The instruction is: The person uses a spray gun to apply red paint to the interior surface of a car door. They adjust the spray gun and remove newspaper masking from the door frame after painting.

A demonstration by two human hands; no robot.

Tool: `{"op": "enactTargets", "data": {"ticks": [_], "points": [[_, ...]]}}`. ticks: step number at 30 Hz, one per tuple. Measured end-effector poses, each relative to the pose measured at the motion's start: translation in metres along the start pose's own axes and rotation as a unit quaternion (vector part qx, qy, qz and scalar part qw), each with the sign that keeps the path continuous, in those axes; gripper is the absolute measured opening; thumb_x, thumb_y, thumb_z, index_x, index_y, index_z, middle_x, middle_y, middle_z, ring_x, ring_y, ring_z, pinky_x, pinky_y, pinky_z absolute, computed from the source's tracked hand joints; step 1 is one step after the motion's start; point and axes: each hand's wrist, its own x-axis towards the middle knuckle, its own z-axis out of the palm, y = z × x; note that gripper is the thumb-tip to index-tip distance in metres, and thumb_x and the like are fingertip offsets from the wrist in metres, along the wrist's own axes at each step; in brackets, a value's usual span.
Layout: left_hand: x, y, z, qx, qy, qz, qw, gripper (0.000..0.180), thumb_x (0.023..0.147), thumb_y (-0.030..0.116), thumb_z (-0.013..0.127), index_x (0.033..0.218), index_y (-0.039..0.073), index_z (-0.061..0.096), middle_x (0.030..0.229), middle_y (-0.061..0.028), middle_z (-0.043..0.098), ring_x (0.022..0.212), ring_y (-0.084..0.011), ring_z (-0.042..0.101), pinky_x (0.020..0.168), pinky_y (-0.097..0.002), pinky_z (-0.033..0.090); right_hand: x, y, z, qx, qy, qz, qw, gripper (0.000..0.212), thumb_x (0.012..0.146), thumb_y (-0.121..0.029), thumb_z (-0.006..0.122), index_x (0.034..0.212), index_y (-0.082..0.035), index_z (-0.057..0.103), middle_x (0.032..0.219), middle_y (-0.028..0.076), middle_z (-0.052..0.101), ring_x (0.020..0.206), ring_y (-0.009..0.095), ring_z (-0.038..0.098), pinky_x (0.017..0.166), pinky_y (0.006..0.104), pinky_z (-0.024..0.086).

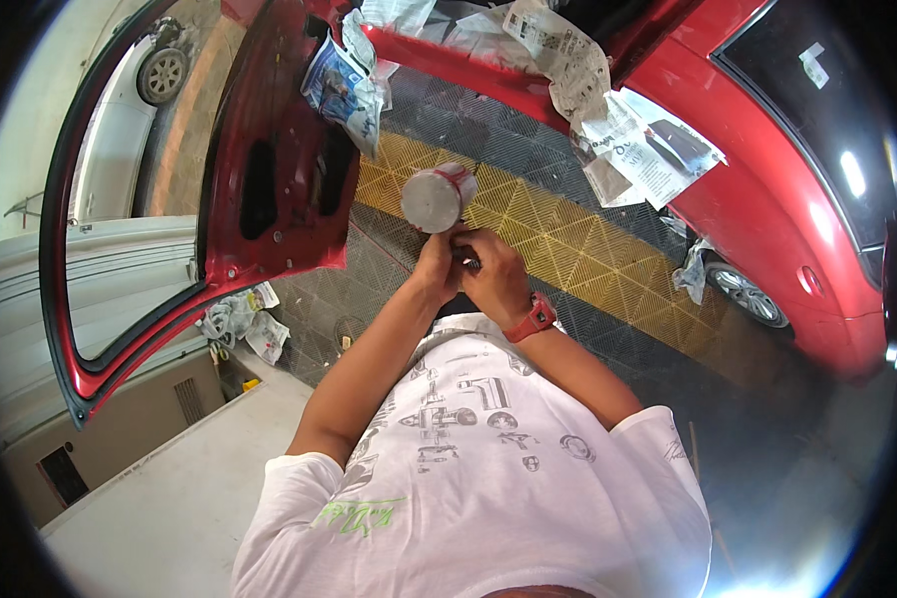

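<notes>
A pale round-topped cup [433,200], streaked red down its side, stands over my hands; it looks like the cup of a paint spray gun. Just below it, my left hand [437,265] is closed around the gun, whose body is mostly hidden. My right hand [495,274] is closed too, fingers bent at the gun's rear, where a small dark part [470,263] peeks out between the hands. A red watch [534,317] sits on my right wrist. Both hands are held out in front of my white printed shirt.
On the left a red car door [299,235] stands open. The red car body [777,169] curves along the right, with newspaper [648,149] masking its opening and more newspaper [344,90] on the door. Grey and yellow tiles [588,244] cover the floor. A pale flat surface [199,478] lies lower left.
</notes>
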Motion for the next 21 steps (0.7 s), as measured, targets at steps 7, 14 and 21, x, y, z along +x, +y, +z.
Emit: {"op": "enactTargets", "data": {"ticks": [7,14,21], "points": [[0.007,-0.012,0.01,0.022,-0.074,-0.041,0.996,0.036,0.107,0.046,0.053,0.113,0.012,0.063,0.11,-0.0088,0.067,0.099,-0.0242,0.067,0.085,-0.0451,0.058,-0.007,-0.005,-0.022,-0.06,0.05,0.011,0.997,0.038,0.081,-0.002,0.08,0.118,-0.007,0.074,0.104,0.013,0.077,0.09,0.033,0.076,0.077,0.0416,0.062],[-0.007,-0.003,0.041,0.011,-0.108,-0.021,0.994,0.051,0.105,0.054,0.052,0.129,0.009,0.059,0.124,-0.014,0.068,0.116,-0.0301,0.069,0.103,-0.0471,0.056,-0.01,0.002,-0.038,-0.047,0.099,-0.003,0.994,0.032,0.082,-0.004,0.083,0.114,-0.007,0.077,0.108,0.013,0.078,0.093,0.031,0.078,0.078,0.0399,0.064],[-0.015,0.008,0.03,-0.106,-0.221,-0.089,0.965,0.068,0.102,0.061,0.054,0.135,0.002,0.062,0.131,-0.0138,0.067,0.127,-0.0302,0.064,0.115,-0.0487,0.047,-0.012,-0.009,-0.045,0.012,0.138,0.035,0.99,0.025,0.089,-0.012,0.084,0.113,-0.007,0.079,0.109,0.012,0.08,0.092,0.031,0.08,0.076,0.038,0.064]]}}
